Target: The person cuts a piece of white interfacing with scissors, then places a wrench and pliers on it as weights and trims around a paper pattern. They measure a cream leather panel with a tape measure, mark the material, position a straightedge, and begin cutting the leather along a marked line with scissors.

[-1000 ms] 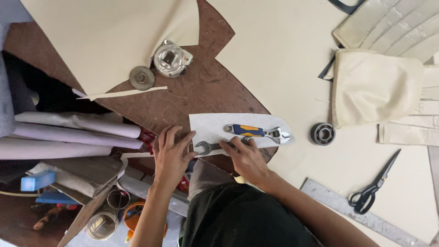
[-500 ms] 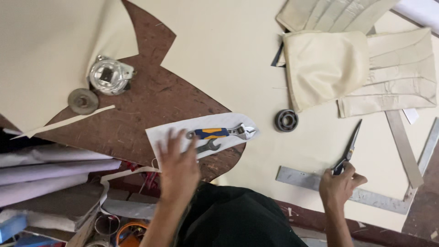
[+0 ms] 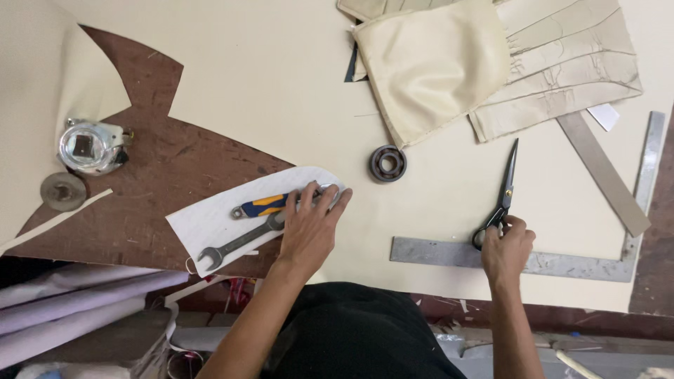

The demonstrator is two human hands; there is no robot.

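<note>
My left hand [image 3: 309, 226] lies flat, fingers spread, on a white paper pattern piece [image 3: 210, 221] on the brown table. Under and beside that hand rest an adjustable wrench with a blue and orange handle [image 3: 263, 205] and a grey open-end spanner [image 3: 235, 243]. My right hand [image 3: 507, 247] has closed around the handles of black scissors [image 3: 504, 189], whose blades point up across the cream sheet [image 3: 281, 77]. The scissors lie just above a steel framing square [image 3: 449, 254].
A round bearing [image 3: 387, 163] sits on the cream sheet between my hands. Folded cream upholstery pieces [image 3: 435, 63] lie at the top right. A shiny metal weight [image 3: 91, 146] and a grey disc [image 3: 63, 191] sit at left. Fabric rolls [image 3: 63, 309] lie below the table edge.
The view has shifted right. My right hand left the wrenches, reached to the right and took hold of the scissors' handles. My left hand stays pressed on the white pattern piece.
</note>
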